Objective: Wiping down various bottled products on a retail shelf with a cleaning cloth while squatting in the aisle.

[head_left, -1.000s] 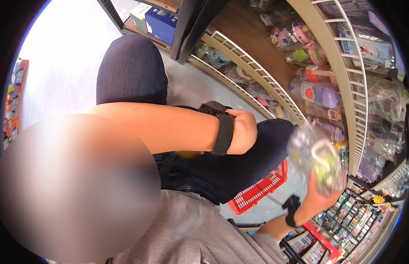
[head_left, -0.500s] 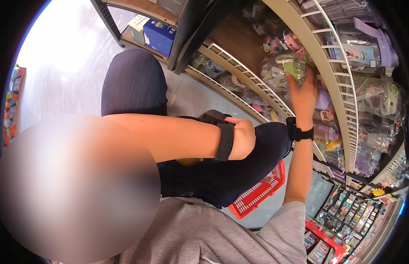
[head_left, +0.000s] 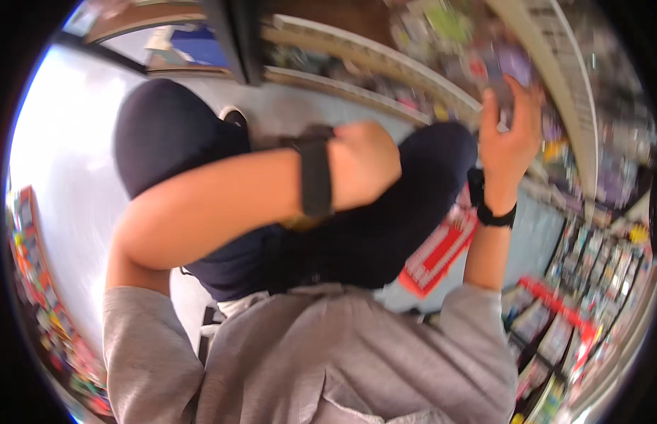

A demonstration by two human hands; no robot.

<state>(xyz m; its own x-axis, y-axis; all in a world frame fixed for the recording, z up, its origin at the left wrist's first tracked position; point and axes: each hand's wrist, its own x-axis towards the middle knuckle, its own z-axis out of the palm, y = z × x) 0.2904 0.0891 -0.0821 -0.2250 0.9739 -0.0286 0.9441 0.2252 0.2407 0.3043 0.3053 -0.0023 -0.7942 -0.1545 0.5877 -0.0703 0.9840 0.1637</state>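
On the right, my right hand (head_left: 512,134) reaches into a shelf bay with its fingers apart. Its fingertips are at a purple item in clear wrap (head_left: 511,65), and blur hides whether they touch it. Farther in lies a green item in clear wrap (head_left: 448,20), apart from the hand. My left hand (head_left: 365,166) is bent at the wrist above my thigh, with its fingers turned under and hidden. Each wrist has a black strap; a dark device sits by the left one.
A white wire shelf rail (head_left: 385,62) runs in front of the bay. Below my right forearm is a red plastic basket (head_left: 441,251) on the floor. A blue box (head_left: 200,46) stands on a shelf at the far left. Small goods line racks at both sides.
My right hand has let go of the green wrapped item and moved nearer to the purple one. My left arm has shifted left, and the whole view has swung.
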